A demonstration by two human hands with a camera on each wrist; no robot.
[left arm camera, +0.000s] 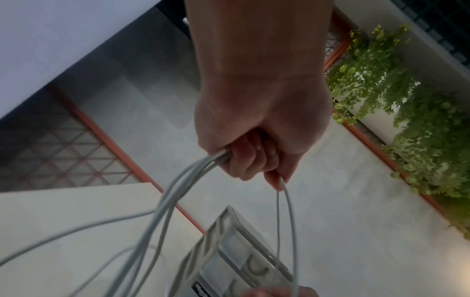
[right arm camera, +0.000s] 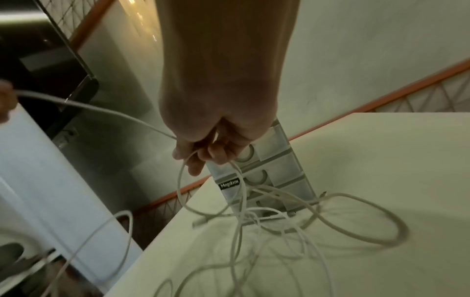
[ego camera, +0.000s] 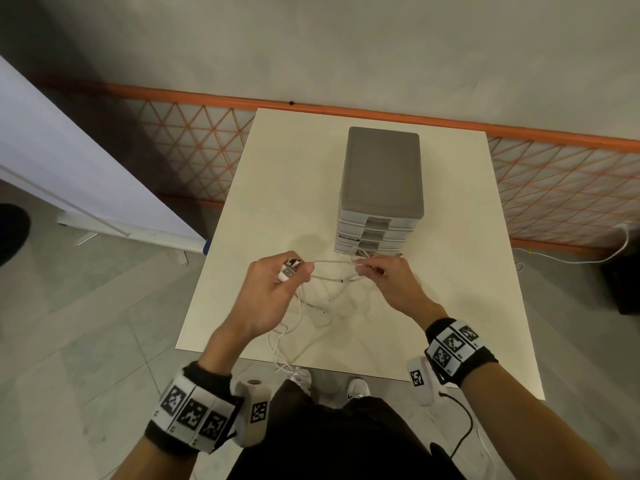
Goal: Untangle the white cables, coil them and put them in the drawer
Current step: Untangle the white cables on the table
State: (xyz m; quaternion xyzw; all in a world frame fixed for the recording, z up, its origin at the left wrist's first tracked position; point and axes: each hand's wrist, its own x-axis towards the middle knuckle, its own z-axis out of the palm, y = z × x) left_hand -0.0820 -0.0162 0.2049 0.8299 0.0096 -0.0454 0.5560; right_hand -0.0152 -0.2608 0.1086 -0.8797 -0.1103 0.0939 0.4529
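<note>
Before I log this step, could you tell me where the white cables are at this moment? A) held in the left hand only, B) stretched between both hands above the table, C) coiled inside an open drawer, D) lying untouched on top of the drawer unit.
B: the left hand and right hand each grip the white cables, with loose loops trailing on the table in front of the drawer unit.

Cables [ego camera: 322,306] before drawer unit [ego camera: 381,188]

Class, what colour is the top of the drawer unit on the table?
Grey; the drawer unit shows its top best in the head view.
</note>
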